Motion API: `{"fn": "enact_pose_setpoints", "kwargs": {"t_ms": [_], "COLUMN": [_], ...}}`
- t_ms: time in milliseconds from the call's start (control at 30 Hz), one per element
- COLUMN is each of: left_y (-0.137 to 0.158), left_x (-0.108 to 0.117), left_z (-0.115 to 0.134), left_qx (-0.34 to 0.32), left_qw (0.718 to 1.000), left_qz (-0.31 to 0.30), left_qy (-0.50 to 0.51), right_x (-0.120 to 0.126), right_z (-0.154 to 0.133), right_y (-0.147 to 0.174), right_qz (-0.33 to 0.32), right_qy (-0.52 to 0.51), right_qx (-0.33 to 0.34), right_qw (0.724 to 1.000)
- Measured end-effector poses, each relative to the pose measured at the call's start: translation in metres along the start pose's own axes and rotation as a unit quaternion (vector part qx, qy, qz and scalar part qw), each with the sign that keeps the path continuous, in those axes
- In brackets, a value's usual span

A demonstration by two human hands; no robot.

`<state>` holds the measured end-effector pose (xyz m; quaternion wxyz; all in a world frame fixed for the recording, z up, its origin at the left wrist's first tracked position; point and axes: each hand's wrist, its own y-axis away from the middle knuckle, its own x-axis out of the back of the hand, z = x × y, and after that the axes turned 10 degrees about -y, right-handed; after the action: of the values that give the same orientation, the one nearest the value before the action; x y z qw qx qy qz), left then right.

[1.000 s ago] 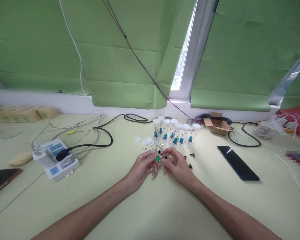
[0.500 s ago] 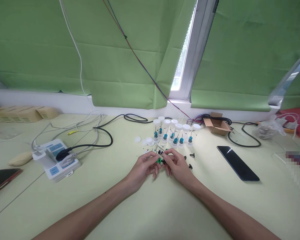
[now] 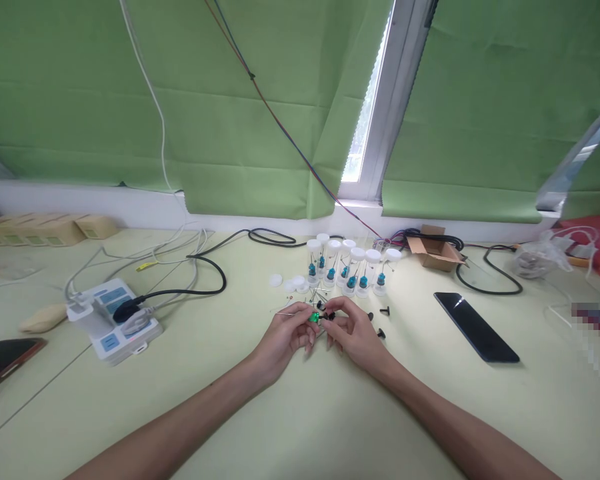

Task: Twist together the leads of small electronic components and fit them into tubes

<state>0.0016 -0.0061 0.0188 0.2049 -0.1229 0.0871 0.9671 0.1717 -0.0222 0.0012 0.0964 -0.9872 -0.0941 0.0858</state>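
My left hand (image 3: 286,335) pinches a small green plastic part (image 3: 314,317) with a thin metal rod sticking out to the left. Facing it, my right hand (image 3: 354,333) pinches a small black part (image 3: 331,316) close against the green one; whether the two are joined I cannot make out. Just beyond my fingers lie thin metal pins (image 3: 321,293) and another small black piece. Several clear capped tubes (image 3: 351,270), each with a blue-green piece and a thin rod inside, stand behind them. White round caps (image 3: 298,283) lie to their left.
Black T-shaped pieces (image 3: 385,311) lie right of my right hand, with a dark phone (image 3: 476,327) farther right. A small cardboard box (image 3: 435,253) stands at the back. On the left is a power strip (image 3: 115,320) with plugs and cables.
The green part and the black part have shifted slightly up and to the side between my fingers. The black part now shows more clearly at my right fingertips.
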Motion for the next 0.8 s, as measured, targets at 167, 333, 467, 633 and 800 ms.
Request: {"fn": "enact_pose_setpoints", "kwargs": {"t_ms": [167, 333, 467, 633, 800], "left_y": [-0.0003, -0.0006, 0.0006, 0.0010, -0.0002], "left_x": [0.0003, 0.0015, 0.0014, 0.0015, 0.0015], "left_z": [-0.0009, -0.0027, -0.0022, -0.0015, -0.0023], "left_qx": [-0.002, -0.001, -0.003, -0.006, -0.006], "left_qw": [1.000, 1.000, 0.999, 0.999, 0.999], "left_qz": [-0.008, -0.018, -0.028, -0.036, -0.030], "left_qy": [-0.010, -0.020, -0.026, -0.034, -0.032], "right_x": [0.0000, 0.0001, -0.0006, -0.0011, -0.0008], "right_z": [0.0008, 0.0031, 0.0029, 0.0030, 0.0065], "right_y": [-0.0003, -0.0014, -0.0011, -0.0021, -0.0044], "right_qz": [-0.005, -0.002, -0.005, -0.007, -0.012], "right_qy": [-0.007, 0.001, 0.005, -0.002, 0.002], "right_qx": [0.005, 0.014, 0.015, 0.004, -0.010], "right_qw": [1.000, 1.000, 1.000, 1.000, 1.000]}}
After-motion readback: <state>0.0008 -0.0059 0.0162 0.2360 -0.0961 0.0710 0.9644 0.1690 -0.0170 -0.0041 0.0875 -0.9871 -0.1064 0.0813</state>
